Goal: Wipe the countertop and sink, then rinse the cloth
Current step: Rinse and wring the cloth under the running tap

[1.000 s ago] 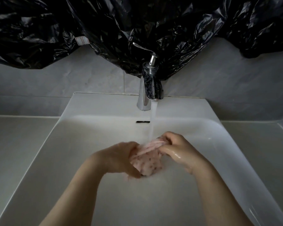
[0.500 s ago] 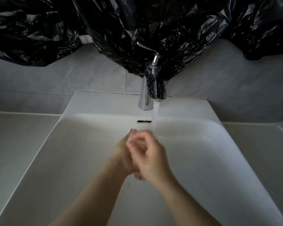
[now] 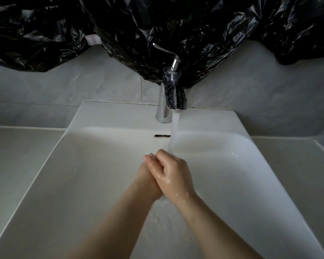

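Note:
Over the middle of the white sink (image 3: 79, 184) my two hands are pressed together. My right hand (image 3: 174, 174) lies over my left hand (image 3: 145, 181), both wet and closed. The pink speckled cloth is hidden between the palms and does not show now. The chrome faucet (image 3: 164, 107) stands at the back of the basin with its lever up. Its water stream (image 3: 174, 131) falls just behind my right knuckles.
Pale countertop runs to the left (image 3: 17, 156) and to the right (image 3: 295, 165) of the basin. Crumpled black plastic sheeting (image 3: 157, 25) hangs on the grey tiled wall right above the faucet. An overflow slot (image 3: 162, 135) sits in the back wall of the sink.
A second ago the cloth was stretched between my hands under the stream. My hands have since closed together around it, right over left, and shifted slightly left of the water.

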### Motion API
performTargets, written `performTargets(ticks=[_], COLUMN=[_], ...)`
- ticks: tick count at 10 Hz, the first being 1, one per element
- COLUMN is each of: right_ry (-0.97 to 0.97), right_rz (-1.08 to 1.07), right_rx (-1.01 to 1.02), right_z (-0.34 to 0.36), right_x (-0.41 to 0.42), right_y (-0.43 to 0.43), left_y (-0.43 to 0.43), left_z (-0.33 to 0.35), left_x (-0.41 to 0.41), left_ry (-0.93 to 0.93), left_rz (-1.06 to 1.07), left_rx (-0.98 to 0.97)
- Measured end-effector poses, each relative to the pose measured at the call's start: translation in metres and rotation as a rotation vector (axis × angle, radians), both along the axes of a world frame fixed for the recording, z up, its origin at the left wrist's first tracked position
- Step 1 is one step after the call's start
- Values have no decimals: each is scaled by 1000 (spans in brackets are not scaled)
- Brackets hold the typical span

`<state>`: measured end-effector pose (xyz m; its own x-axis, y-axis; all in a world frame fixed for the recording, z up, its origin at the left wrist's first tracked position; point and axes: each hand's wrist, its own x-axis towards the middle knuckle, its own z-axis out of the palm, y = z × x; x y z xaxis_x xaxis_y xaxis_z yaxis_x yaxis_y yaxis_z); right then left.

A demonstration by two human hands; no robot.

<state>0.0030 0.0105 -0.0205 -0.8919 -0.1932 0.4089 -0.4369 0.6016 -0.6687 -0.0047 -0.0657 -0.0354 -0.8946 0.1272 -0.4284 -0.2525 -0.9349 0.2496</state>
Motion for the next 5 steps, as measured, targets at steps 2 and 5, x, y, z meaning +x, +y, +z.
performTargets(ticks=[2,5], right_ry=[-263,-248], right_rz=[-260,-99], right_rx=[-296,-767], right_z=[14,19], right_x=[-13,-12], right_y=[34,34], left_y=[-35,-14], left_z=[16,37], left_x=[-2,5], left_ry=[197,315], left_rz=[-300,-322], left_rx=[-2037,-1289])
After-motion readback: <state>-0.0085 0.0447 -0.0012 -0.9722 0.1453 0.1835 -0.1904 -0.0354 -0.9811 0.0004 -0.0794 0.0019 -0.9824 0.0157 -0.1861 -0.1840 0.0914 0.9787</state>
